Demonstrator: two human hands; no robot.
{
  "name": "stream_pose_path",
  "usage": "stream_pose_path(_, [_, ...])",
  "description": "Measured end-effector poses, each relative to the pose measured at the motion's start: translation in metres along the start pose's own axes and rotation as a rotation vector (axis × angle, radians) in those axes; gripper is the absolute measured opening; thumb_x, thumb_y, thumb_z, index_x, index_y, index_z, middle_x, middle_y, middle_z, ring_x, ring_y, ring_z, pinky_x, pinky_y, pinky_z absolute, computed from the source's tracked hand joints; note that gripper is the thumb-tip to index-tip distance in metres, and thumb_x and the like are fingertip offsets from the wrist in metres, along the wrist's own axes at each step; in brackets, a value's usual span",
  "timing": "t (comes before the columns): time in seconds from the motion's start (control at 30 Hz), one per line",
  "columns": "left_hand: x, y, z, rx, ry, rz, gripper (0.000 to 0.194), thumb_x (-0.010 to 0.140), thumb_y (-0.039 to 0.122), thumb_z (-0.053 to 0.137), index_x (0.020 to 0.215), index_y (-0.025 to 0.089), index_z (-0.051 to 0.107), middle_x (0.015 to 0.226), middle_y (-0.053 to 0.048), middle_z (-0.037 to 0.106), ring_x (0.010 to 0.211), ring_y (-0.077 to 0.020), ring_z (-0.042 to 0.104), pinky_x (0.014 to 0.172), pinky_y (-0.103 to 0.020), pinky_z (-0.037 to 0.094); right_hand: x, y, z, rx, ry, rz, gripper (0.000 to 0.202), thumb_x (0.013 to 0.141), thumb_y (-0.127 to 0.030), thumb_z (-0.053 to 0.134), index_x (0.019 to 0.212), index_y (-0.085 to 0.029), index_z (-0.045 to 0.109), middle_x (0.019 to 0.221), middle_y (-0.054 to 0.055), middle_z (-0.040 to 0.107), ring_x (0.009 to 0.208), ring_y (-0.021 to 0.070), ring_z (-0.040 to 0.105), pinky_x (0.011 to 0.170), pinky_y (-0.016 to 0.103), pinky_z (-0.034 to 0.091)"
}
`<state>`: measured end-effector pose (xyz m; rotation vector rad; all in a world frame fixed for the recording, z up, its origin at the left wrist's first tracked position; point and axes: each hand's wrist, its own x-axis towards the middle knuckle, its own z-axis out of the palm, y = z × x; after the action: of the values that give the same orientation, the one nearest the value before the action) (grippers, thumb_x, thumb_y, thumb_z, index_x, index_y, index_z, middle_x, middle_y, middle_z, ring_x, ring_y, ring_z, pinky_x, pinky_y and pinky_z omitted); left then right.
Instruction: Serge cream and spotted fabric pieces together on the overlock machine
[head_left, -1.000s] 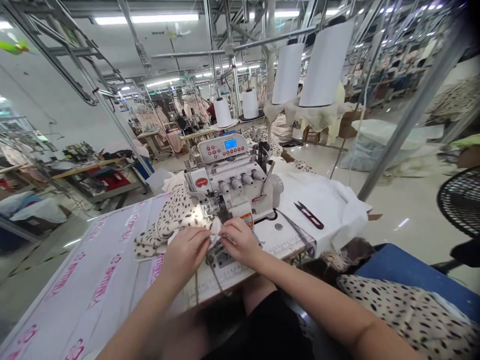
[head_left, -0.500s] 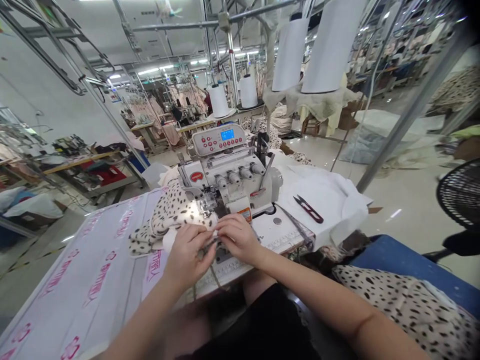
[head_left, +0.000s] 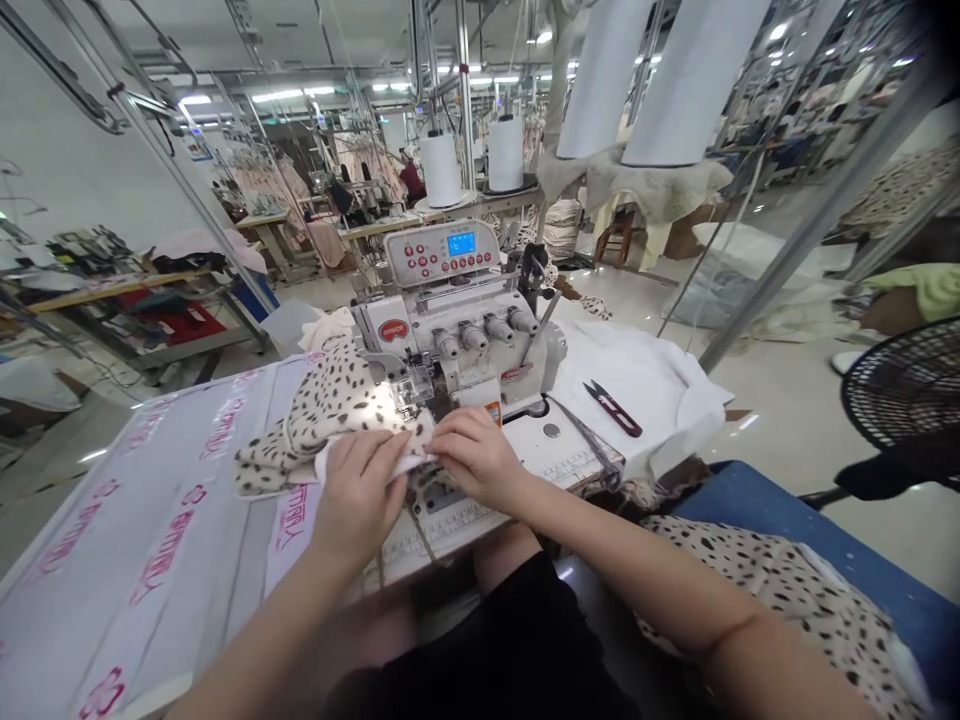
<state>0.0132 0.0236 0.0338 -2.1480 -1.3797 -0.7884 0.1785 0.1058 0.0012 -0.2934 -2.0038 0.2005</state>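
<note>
A white overlock sewing machine point(head_left: 465, 340) stands on the table in front of me, its lamp lighting the presser foot. A cream fabric piece with dark spots point(head_left: 322, 415) lies to the left of the foot. My left hand point(head_left: 360, 495) presses on the fabric's near edge, fingers bent over it. My right hand point(head_left: 472, 455) pinches the same edge just in front of the foot. The two hands nearly touch.
Red-handled thread snips point(head_left: 615, 410) lie on white cloth point(head_left: 660, 385) right of the machine. The table point(head_left: 150, 540) has a plastic cover with pink print. More spotted fabric point(head_left: 787, 590) lies over a blue bin at my right. A black fan point(head_left: 907, 400) stands far right.
Both hands have slid a little toward the presser foot with the fabric edge. My view has tilted down and shifted.
</note>
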Motion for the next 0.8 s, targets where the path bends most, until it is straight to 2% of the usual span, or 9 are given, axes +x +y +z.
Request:
stream_pose_path(0.1, [-0.004,-0.010,-0.007,0.088,-0.070,0.088,0.029,0.080,0.004,0.046,0.106,0.014,0.056,0.103,-0.009,0.058,0.099,-0.0250,0.050,0.082,-0.041,0.039,-0.001,-0.002,0.000,0.009,-0.013,-0.043,0.011,0.086,-0.013,0.047,0.085,-0.017,0.057,0.089,0.005,0.065,0.094,0.0179,0.053,0.079,0.034,0.042])
stream_pose_path(0.3, [-0.003,-0.020,-0.010,0.005,-0.109,0.160,0.028,0.083,0.002,0.041,0.103,0.010,0.057,0.099,-0.008,0.061,0.091,-0.0193,0.053,0.079,-0.035,0.042,-0.005,0.000,0.004,0.044,-0.050,-0.040,0.012,0.085,-0.009,0.047,0.087,-0.017,0.055,0.091,0.004,0.066,0.095,0.0182,0.053,0.080,0.035,0.042])
stream_pose_path(0.57, [0.009,-0.025,-0.007,-0.070,-0.205,0.011,0.029,0.085,0.009,0.037,0.100,0.011,0.061,0.098,-0.008,0.061,0.091,-0.0194,0.052,0.081,-0.034,0.046,0.008,0.008,0.003,-0.046,-0.119,-0.065,0.011,0.085,-0.009,0.046,0.087,-0.016,0.055,0.093,0.005,0.065,0.094,0.0189,0.050,0.080,0.034,0.043])
stream_pose_path(0.7, [0.017,-0.034,-0.002,-0.100,-0.258,-0.050,0.031,0.087,0.015,0.033,0.097,0.015,0.063,0.099,-0.008,0.061,0.091,-0.0200,0.053,0.080,-0.034,0.046,0.020,0.006,-0.001,-0.178,-0.200,-0.065,0.011,0.087,-0.015,0.047,0.084,-0.015,0.057,0.093,0.006,0.064,0.097,0.0206,0.049,0.084,0.035,0.042])
stream_pose_path(0.8, [0.026,-0.043,0.002,-0.114,-0.316,-0.083,0.032,0.087,0.020,0.031,0.090,0.016,0.064,0.097,-0.008,0.060,0.090,-0.0210,0.053,0.079,-0.036,0.045,0.021,0.001,-0.006,-0.254,-0.254,-0.033,0.014,0.087,-0.021,0.048,0.091,-0.014,0.059,0.098,0.009,0.062,0.103,0.0232,0.047,0.088,0.038,0.040])
